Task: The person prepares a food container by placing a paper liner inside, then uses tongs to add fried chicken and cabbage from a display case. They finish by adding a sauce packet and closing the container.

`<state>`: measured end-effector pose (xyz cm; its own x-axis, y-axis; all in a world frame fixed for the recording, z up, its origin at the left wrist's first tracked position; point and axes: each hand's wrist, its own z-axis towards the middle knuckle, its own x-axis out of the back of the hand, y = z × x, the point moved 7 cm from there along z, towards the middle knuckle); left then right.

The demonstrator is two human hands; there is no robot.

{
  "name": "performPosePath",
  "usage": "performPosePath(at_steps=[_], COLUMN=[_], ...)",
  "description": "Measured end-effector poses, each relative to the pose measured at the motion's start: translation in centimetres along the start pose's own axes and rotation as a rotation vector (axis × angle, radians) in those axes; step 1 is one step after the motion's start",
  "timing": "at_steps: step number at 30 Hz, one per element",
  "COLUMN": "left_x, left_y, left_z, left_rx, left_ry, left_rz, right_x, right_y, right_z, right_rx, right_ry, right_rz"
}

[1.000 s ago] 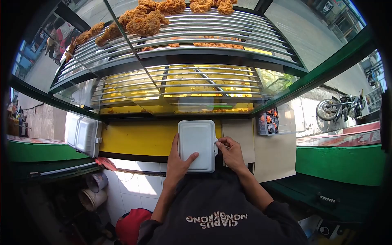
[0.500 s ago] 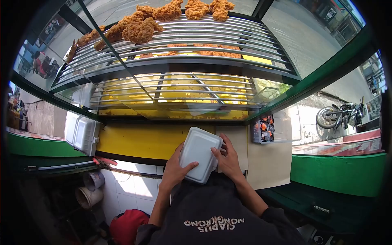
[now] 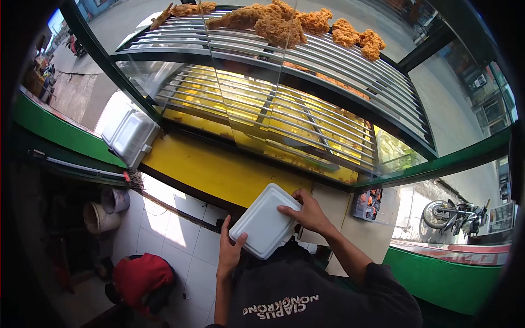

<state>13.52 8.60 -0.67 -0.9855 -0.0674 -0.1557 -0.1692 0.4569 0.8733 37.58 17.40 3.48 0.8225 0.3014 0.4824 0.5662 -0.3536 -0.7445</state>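
A closed white foam takeaway box [image 3: 267,223] is held low over the counter's front edge, close to my body, its lid facing up. My left hand [image 3: 231,247] grips its left side, the thumb resting on the lid's edge and the fingers under it. My right hand [image 3: 307,213] clasps the opposite side near the catch, thumb on top. The undersides of both hands' grips are hidden by the box. Just beyond it lies the yellow counter [image 3: 219,164].
Fried chicken pieces [image 3: 276,28] lie on the upper rack [image 3: 339,68] of the glass case. More foam boxes [image 3: 134,136] stand at the left. A clear plastic container [image 3: 391,206] with small packets sits at the right. A person in red [image 3: 143,276] crouches on the floor behind left.
The view has swung left and tilted, bringing more of the crouching person into sight. Both hands still hold the closed box, which now leans further over to the right.
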Motion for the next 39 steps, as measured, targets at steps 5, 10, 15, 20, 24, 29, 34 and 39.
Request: performPosePath(at_steps=[5, 10, 15, 20, 24, 29, 34, 39], left_x=[8.0, 17.7, 25.3, 30.0, 33.4, 38.4, 42.5, 44.6], left_y=[-0.6, 1.5, 3.5, 6.5, 10.8, 17.2, 22.6, 27.5], left_z=[-0.3, -2.7, -4.7, -4.8, -2.9, 1.6, 6.8, 12.2], left_rx=[-0.118, -0.211, -0.232, -0.218, -0.292, -0.435, -0.481, -0.467], left_ry=[0.229, 0.399, 0.48, 0.468, 0.424, 0.34, 0.314, 0.235], left_rz=[-0.233, -0.366, -0.301, -0.297, -0.287, -0.2, -0.113, -0.11], right_x=[-7.9, -17.8, -25.8, -29.1, -29.4, -30.1, -30.7, -30.0], right_y=[-5.3, -12.1, -16.3, -22.1, -27.2, -33.7, -38.7, -42.1], right_z=[3.6, 5.3, 5.1, 4.5, 6.1, 9.8, 13.4, 15.4], right_rx=[0.116, 0.214, 0.16, 0.294, 0.376, 0.348, 0.351, 0.364], right_ry=[-0.128, -0.327, -0.584, -0.687, -0.575, -0.504, -0.324, -0.192], right_rz=[-0.005, 0.03, 0.102, 0.225, 0.245, 0.492, 0.417, 0.497])
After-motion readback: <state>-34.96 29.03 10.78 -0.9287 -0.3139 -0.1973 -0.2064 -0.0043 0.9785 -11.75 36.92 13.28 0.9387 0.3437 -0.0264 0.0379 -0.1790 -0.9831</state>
